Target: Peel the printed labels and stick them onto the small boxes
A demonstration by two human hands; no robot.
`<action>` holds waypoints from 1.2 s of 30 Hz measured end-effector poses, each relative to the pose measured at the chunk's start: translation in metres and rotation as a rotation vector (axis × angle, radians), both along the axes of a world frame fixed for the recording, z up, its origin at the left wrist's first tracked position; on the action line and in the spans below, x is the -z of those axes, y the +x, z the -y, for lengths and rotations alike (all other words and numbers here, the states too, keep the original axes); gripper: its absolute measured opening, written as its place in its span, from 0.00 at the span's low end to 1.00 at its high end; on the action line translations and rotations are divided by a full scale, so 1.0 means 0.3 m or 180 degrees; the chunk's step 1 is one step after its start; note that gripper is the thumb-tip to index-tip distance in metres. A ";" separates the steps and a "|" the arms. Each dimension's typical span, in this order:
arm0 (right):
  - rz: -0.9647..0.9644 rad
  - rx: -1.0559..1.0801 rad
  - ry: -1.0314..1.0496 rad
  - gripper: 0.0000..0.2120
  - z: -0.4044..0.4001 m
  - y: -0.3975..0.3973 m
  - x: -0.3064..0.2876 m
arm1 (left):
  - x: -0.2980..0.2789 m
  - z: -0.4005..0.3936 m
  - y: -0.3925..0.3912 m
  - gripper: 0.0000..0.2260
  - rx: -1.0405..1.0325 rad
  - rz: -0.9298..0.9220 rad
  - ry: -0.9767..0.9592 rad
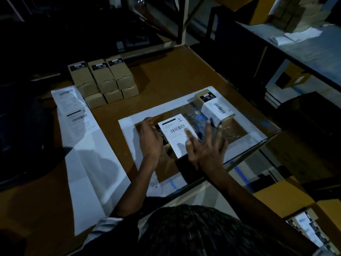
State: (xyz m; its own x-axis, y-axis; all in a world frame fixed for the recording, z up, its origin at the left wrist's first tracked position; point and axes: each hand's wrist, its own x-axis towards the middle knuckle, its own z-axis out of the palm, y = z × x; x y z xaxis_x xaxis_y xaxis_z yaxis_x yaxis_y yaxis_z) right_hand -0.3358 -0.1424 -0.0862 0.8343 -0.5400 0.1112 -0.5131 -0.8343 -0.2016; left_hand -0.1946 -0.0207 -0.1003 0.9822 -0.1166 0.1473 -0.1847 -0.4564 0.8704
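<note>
A small box lies in the middle of the table with a white printed label (175, 133) on its top face. My left hand (150, 139) grips the box's left side with curled fingers. Spread flat, my right hand (206, 146) presses the label's right part with straight fingers. A second small box (215, 108) with a white label on it lies just beyond my right hand. A long strip of printed labels (73, 111) runs down the table's left side. Behind it stands a stack of plain brown boxes (105, 80).
A white-bordered mat (245, 143) lies under the two boxes near the table's right edge. Shelving with cartons (295, 15) stands at the right and back. Open cartons (287, 200) sit on the floor at the lower right. The room is dim.
</note>
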 end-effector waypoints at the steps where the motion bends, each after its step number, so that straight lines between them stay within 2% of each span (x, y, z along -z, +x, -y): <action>1: -0.0048 0.0145 0.0127 0.26 0.011 -0.001 -0.004 | -0.003 -0.001 -0.001 0.16 -0.0012 -0.0020 0.0014; 6: -0.0062 0.0188 0.0525 0.26 -0.021 0.018 -0.042 | -0.023 -0.005 -0.014 0.16 0.0023 0.0102 0.0167; 12: 0.0237 -0.0068 0.0669 0.23 0.092 0.096 -0.078 | -0.034 0.002 -0.017 0.13 0.0202 0.0760 0.1084; 15: 0.0345 -0.0503 0.0769 0.20 0.169 0.186 -0.081 | -0.031 0.031 -0.005 0.10 0.0100 0.0684 0.0982; 20: 0.0817 -0.1217 0.0923 0.08 0.234 0.309 -0.052 | -0.062 0.082 0.026 0.06 -0.0087 0.0495 0.0805; 25: 0.0890 -0.1831 0.0898 0.07 0.250 0.326 -0.078 | -0.048 0.073 0.053 0.06 0.0064 0.0415 0.0935; 29: 0.0716 -0.2069 0.0881 0.08 0.259 0.348 -0.063 | -0.045 0.068 0.043 0.03 0.0176 0.0591 0.0969; 33: 0.0543 -0.2036 0.1023 0.08 0.252 0.382 -0.041 | -0.053 0.063 0.044 0.11 0.0229 0.0614 0.0987; 36: 0.0476 -0.2073 0.0934 0.07 0.256 0.393 -0.045 | -0.049 0.060 0.045 0.11 0.0306 0.0653 0.1110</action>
